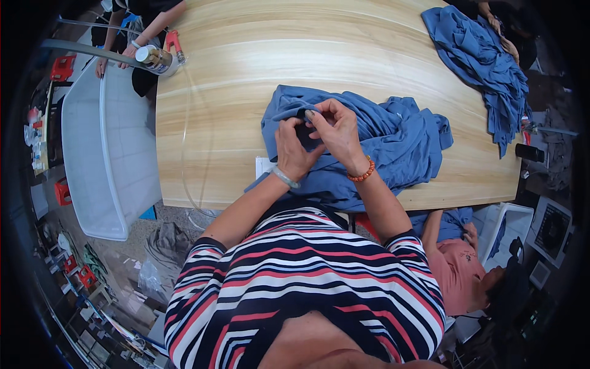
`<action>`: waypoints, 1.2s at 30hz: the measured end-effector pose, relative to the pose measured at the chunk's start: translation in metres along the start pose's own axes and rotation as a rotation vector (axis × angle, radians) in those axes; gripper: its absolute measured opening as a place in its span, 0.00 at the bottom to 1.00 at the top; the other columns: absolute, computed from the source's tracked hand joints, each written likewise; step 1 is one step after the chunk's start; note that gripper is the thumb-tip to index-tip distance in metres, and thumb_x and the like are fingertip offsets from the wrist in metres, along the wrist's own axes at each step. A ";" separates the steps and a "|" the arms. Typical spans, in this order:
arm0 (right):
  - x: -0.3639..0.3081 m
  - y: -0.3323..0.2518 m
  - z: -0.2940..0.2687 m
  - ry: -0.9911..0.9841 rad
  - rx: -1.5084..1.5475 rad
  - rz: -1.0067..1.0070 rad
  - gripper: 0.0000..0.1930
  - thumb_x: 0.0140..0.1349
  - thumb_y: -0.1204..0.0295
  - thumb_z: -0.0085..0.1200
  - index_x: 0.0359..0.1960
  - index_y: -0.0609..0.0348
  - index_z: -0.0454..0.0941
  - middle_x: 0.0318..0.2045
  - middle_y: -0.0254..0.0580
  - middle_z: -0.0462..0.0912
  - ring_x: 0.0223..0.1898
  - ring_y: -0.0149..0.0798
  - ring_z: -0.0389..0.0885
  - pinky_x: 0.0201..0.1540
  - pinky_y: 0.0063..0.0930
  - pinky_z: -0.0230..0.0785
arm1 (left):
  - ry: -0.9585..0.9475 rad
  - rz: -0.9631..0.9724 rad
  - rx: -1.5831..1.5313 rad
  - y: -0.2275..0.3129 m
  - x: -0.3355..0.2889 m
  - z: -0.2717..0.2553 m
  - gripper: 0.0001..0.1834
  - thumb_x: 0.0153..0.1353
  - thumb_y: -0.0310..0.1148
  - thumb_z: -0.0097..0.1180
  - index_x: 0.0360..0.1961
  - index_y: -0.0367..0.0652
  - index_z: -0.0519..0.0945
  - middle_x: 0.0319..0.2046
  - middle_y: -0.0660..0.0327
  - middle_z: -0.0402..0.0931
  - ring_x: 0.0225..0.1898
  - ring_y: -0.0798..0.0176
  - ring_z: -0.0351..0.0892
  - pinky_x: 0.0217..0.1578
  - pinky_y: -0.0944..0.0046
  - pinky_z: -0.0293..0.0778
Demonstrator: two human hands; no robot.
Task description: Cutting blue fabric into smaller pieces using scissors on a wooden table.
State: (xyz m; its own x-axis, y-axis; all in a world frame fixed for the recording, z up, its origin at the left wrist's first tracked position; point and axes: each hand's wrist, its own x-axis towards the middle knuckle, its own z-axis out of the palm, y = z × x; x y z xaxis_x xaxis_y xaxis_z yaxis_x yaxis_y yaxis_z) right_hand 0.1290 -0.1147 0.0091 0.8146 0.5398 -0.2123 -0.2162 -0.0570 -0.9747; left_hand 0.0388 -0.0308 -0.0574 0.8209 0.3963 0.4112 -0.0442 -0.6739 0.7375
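Observation:
A blue garment lies bunched on the wooden table in front of me, its folds spread to the right. My left hand is curled at the left end of the garment, fingertips closed on the cloth. My right hand pinches the same raised edge between thumb and fingers, close to the left fingertips. A small dark patch shows between the two hands; I cannot make out what it is. Beside my left wrist, a white piece of paper or card sticks out from under the cloth.
On the wooden table stand a jar and a red-handled tool, at the far left. Another person handles a blue garment at the far right. A white tub flanks the left edge. Someone in pink works at lower right.

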 end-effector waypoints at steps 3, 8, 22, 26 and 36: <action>0.000 0.002 0.001 0.021 -0.164 -0.045 0.06 0.61 0.75 0.55 0.35 0.66 0.75 0.28 0.35 0.80 0.29 0.22 0.78 0.28 0.17 0.77 | 0.008 -0.284 -0.161 -0.008 0.003 0.014 0.34 0.41 0.32 0.70 0.49 0.43 0.66 0.42 0.53 0.69 0.43 0.46 0.69 0.43 0.51 0.64; 0.000 -0.003 0.003 0.031 0.030 0.067 0.05 0.61 0.76 0.56 0.34 0.65 0.76 0.30 0.37 0.80 0.31 0.25 0.81 0.31 0.18 0.78 | -0.073 -0.216 -0.007 -0.022 0.008 0.018 0.20 0.48 0.30 0.61 0.44 0.41 0.73 0.34 0.52 0.74 0.39 0.42 0.73 0.41 0.51 0.69; 0.004 -0.001 -0.013 0.070 0.089 -0.067 0.05 0.59 0.78 0.57 0.32 0.68 0.78 0.28 0.35 0.81 0.28 0.22 0.78 0.33 0.16 0.74 | -0.635 -0.589 -0.702 -0.019 0.025 -0.072 0.07 0.57 0.22 0.59 0.38 0.35 0.81 0.31 0.67 0.80 0.33 0.78 0.74 0.36 0.76 0.72; -0.008 -0.009 -0.013 -0.067 -0.208 -0.117 0.04 0.60 0.78 0.56 0.35 0.67 0.78 0.29 0.33 0.79 0.29 0.20 0.74 0.31 0.14 0.67 | -0.560 -0.626 -0.834 -0.007 0.029 -0.077 0.06 0.59 0.23 0.59 0.38 0.36 0.81 0.29 0.71 0.78 0.30 0.81 0.72 0.32 0.78 0.69; -0.021 -0.010 -0.013 -0.178 -0.315 -0.357 0.06 0.55 0.80 0.56 0.35 0.65 0.78 0.29 0.41 0.77 0.29 0.33 0.77 0.32 0.23 0.69 | -0.431 -0.628 -0.798 -0.001 0.028 -0.072 0.05 0.60 0.24 0.58 0.37 0.35 0.79 0.31 0.66 0.79 0.32 0.78 0.75 0.35 0.78 0.72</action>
State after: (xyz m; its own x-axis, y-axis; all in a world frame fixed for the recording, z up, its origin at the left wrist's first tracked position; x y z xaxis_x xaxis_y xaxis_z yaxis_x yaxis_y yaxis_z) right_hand 0.1210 -0.1367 0.0223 0.6979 0.7049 0.1267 0.2545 -0.0787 -0.9639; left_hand 0.0210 0.0262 -0.0075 0.9488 0.1717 -0.2651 0.2232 0.2295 0.9474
